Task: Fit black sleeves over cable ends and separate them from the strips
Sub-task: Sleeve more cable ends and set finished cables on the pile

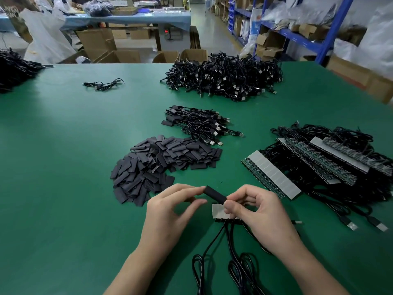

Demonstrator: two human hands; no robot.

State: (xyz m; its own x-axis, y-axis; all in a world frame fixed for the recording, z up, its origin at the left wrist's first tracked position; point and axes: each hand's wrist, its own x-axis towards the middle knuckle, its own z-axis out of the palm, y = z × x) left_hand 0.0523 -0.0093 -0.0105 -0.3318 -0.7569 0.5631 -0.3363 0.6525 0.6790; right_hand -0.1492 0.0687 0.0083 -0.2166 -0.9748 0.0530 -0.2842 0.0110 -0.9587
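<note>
A black sleeve (214, 194) is held between both hands just above the green table (63, 156). My left hand (170, 213) pinches its left end between thumb and fingers. My right hand (257, 211) pinches its right end and also holds a short strip piece (219, 210) with grey pads. Several black cables (212, 243) hang from that strip toward me. A heap of loose black sleeves (161, 165) lies just beyond my left hand.
Longer strips with cables attached (319, 167) lie to the right. A small pile of sleeved cables (200, 124) sits mid-table, a big heap of USB cables (225, 77) behind it, and a lone cable (104, 84) at far left. Boxes and shelving stand beyond the table.
</note>
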